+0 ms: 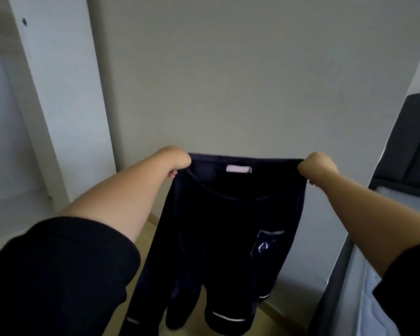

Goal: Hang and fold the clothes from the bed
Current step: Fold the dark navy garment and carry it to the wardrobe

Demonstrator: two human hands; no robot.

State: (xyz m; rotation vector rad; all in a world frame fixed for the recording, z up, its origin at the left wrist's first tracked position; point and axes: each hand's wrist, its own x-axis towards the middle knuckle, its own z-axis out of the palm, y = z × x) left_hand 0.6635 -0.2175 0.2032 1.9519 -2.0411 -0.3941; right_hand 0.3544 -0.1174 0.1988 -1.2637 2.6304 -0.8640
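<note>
The fingers of the left hand (177,161) and right hand (318,166) curl out of sight behind the waistband of the dark garment (228,226), so each grip shows only as knuckles. The garment's pale label (238,169) is too blurred to read, and the small emblem on its pocket (267,242) cannot be made out. Its lower hems run off the bottom edge. The bed (383,275) is cut by the right edge, the wardrobe (34,117) by the left.
</note>
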